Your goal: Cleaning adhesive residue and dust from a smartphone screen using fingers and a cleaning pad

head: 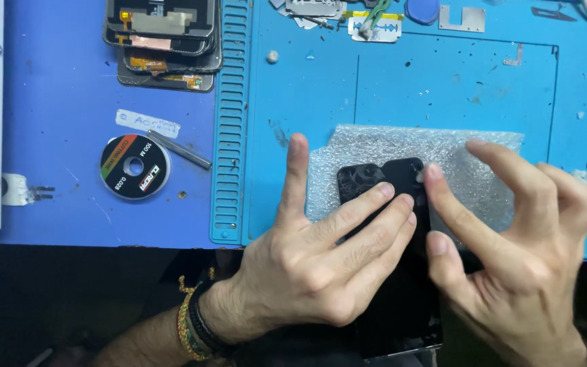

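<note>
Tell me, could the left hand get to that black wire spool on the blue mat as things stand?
Probably yes. The left hand lies flat on the black phone, holding nothing, and only bare blue mat lies between it and the wire spool.

Bright, even light falls from overhead on the blue work mat (402, 102), which shows saturated colour and only soft, short shadows beneath the left hand (321, 261) and right hand (518, 251); the bubble wrap sheet (470, 163) gives off a pale sparkle of glare, and the dark phone (392, 285) shows a thin bright line along its lower edge. The bottom strip below the mat sinks into near black; the right hand's fingertips are slightly smeared by motion, while the wire spool (134, 167) stays fairly sharp.
</note>
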